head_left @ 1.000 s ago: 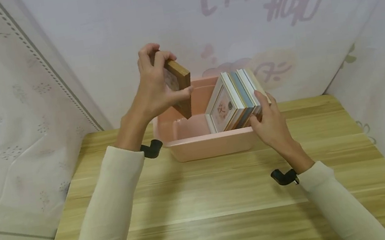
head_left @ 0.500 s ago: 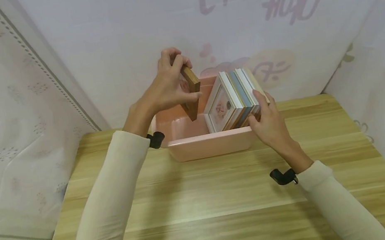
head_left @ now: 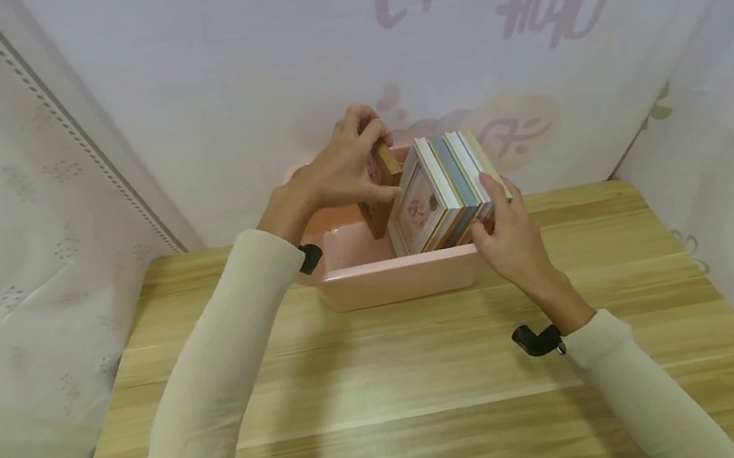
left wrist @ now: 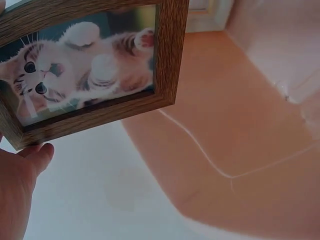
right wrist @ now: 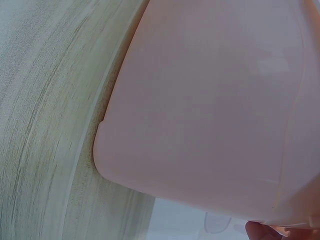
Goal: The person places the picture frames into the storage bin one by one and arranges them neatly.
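My left hand point(head_left: 343, 169) grips a brown wooden picture frame point(head_left: 389, 163) by its edges, thumb on the near edge and fingers at the far one. It is tilted, partly inside the pink plastic bin point(head_left: 397, 282). In the left wrist view the picture frame point(left wrist: 167, 55) shows a kitten photo. Several white, blue and cream picture frames point(head_left: 448, 172) lean in a row at the bin's right end, just right of the brown one. My right hand point(head_left: 516, 241) holds the row's right end, thumb at the near edges; its fingertips are partly hidden.
The bin stands at the back of a wood-grain table point(head_left: 392, 385), against a printed fabric backdrop point(head_left: 226, 67). Fabric also hangs on both sides. In the right wrist view the bin's outer wall point(right wrist: 210, 115) fills most of the picture.
My left hand has carried the brown picture frame right and down into the bin, close to the row. The right hand has stayed almost still at the row's end.
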Tool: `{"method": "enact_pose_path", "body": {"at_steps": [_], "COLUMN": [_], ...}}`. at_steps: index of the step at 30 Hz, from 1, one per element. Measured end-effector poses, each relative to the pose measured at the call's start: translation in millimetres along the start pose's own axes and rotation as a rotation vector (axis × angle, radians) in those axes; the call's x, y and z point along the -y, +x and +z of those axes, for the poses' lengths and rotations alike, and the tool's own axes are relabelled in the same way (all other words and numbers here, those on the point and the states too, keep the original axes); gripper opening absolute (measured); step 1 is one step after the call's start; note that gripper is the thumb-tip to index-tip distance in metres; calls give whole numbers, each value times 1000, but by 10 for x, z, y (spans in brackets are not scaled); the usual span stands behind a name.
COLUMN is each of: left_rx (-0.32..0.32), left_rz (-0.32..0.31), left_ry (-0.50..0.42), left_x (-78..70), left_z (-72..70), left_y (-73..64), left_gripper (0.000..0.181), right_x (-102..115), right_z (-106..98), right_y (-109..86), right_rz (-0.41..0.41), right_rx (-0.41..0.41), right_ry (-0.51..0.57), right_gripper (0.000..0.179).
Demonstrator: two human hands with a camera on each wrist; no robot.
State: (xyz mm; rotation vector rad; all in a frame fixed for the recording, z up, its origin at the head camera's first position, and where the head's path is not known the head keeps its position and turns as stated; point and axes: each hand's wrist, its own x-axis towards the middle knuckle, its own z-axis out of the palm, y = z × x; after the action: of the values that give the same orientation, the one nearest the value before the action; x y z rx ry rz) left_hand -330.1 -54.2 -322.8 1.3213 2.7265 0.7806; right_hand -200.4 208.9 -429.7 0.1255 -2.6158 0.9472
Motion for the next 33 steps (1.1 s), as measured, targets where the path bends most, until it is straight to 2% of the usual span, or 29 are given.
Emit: {"method": "enact_pose_path", "body": {"at_steps": [9, 15, 20, 30, 33], "left_rx": [134, 209, 286, 404, 438], "left_rz": [-24, -50, -48, -59, -80], "left_ry": [78, 120, 148, 204, 222], "left_x": [-15, -33, -20, -24, -33], "left_z": [89, 115, 160, 286, 321], "left_y": [43, 52, 49, 84, 95], "left_gripper": [53, 54, 55, 52, 52], "right_x": [60, 91, 107, 115, 117], "right_z": [-4, 5, 19, 24, 17], "right_y": [-39, -38, -44, -56, -56], "right_rz": [-5, -9, -16, -12, -10], "right_rx": [-23, -29, -32, -27, -29], "right_ry": [2, -5, -2, 2, 1], "right_gripper": [69, 71, 70, 70, 70]}}
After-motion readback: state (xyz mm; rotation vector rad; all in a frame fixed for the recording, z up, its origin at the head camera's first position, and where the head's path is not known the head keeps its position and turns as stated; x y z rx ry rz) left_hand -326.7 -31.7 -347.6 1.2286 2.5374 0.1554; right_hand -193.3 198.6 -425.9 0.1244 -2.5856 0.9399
